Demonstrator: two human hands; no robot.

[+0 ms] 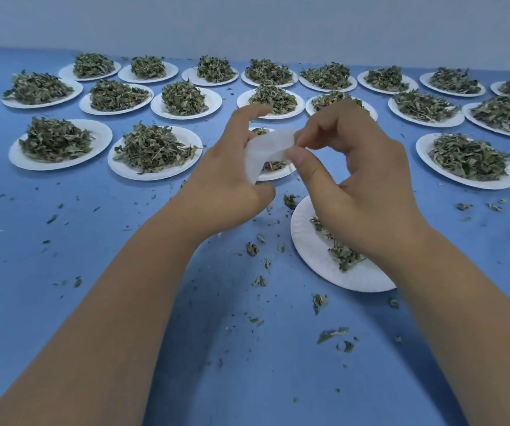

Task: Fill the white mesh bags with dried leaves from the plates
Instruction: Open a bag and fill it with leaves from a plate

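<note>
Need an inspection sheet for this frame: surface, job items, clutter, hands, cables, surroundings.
Surface: blue table top, dusted with leaf crumbs.
Job's things: white mesh bag held in the air between both hands; near plate under the right forearm, few leaves left on it; rows of plates behind, heaped with dried leaves.
Clutter: leaf scraps scattered on the table around the near plate.
Hands: left hand holds the bag's lower end; right hand pinches its upper edge.
Cables: nothing seen.
Surroundings: plain pale wall behind the table.
</note>
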